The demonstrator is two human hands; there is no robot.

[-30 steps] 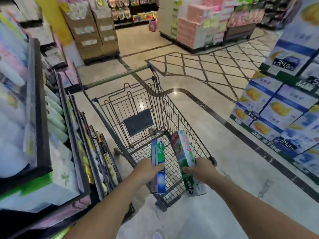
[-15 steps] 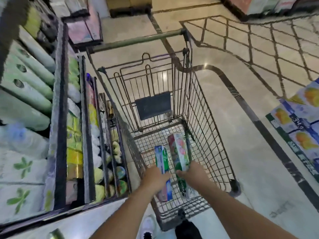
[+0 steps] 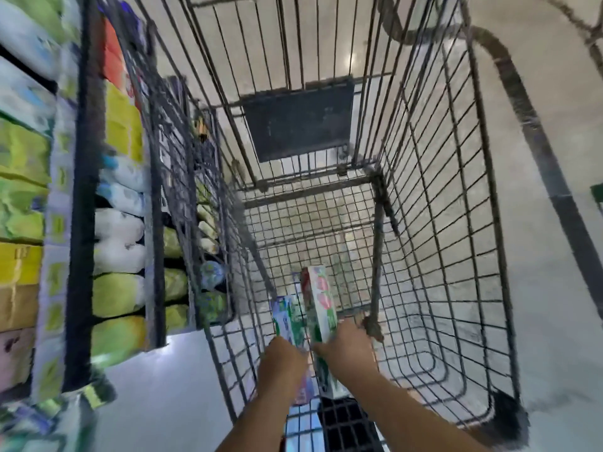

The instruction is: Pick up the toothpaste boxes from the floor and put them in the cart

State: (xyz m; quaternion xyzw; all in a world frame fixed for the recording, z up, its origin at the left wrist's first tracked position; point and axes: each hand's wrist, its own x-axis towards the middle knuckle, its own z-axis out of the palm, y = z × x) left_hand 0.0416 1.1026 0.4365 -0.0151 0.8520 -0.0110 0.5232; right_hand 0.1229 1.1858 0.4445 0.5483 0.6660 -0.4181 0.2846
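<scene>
Two boxes, blue box (image 3: 288,319) pinched in the left grip (image 3: 284,357) and green box (image 3: 319,305) in the right grip (image 3: 346,345), should go lower toward the cart (image 3: 440,223) floor beneath both grips before release.

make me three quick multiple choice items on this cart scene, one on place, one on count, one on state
1. Where are the shelves relative to the cart?
A. to its left
B. to its right
C. inside it

2. How many toothpaste boxes are held?
A. one
B. two
C. four

3. What is the right hand doing?
A. hanging idle
B. pushing the cart handle
C. gripping a box

Answers: 1 A, stocked shelves fill the frame's left side. 2 B, the left hand holds the blue-green box and the right holds the red-green box. 3 C, its fingers curl round that box.
</scene>
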